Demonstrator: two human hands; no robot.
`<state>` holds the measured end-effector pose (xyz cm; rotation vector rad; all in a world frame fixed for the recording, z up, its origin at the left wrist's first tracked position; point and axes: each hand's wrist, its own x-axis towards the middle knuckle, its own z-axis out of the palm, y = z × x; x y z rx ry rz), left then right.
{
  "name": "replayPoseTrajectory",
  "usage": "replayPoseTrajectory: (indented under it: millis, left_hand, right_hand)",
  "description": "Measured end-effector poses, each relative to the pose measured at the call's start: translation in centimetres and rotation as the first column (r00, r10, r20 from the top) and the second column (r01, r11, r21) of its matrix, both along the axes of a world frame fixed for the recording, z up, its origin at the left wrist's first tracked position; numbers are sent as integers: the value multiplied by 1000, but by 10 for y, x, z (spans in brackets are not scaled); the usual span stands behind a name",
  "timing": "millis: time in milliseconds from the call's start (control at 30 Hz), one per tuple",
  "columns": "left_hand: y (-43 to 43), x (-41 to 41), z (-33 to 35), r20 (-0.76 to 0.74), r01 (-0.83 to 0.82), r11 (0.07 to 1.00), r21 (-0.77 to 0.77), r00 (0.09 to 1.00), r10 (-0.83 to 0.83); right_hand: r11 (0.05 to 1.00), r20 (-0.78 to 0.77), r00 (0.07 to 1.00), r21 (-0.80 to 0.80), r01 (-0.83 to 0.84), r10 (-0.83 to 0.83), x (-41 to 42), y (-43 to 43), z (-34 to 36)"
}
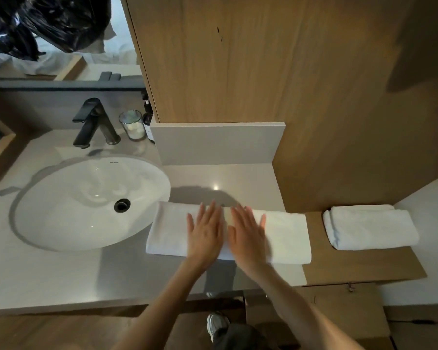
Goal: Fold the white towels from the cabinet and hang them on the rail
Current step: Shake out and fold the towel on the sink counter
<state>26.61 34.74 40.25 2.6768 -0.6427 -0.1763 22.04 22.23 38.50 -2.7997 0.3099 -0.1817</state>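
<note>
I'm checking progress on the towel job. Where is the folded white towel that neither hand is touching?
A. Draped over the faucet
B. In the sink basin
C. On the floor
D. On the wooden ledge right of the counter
D: the untouched towel lies folded on the wooden ledge, while the left hand and right hand press flat on the other towel on the counter.

We log: white sink (68, 213), black tap (91, 120) behind it. Right of sink, white towel (286, 236) on grey counter (48, 274). Farther right, second towel (369, 228), white, on brown wood-grain shelf (359, 263).
</note>
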Motion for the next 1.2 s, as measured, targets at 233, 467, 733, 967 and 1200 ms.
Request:
replayPoseTrajectory:
  millis: [233, 467, 733, 967, 1200]
  left_hand:
    - [15, 8, -20, 70, -28, 977, 214, 997, 13]
    - [64, 20, -20, 111, -87, 984, 158, 991, 70]
    - [87, 27, -16, -48, -206, 971, 117, 976, 213]
    - [109, 29, -17, -185, -268, 926, -265, 957, 224]
    - [110, 15, -11, -194, -385, 863, -326, 921, 337]
  right_hand:
    - [995, -110, 993, -85, -57, 48, -1, -9, -12]
    - [986, -223, 974, -145, -78, 45, -27, -79, 2]
    - [980, -298, 950, -194, 41, -98, -36, -97, 6]
    - [984, -287, 954, -173, 37, -87, -38, -95, 7]
    - [972, -280, 953, -230, 47, -113, -66, -87, 3]
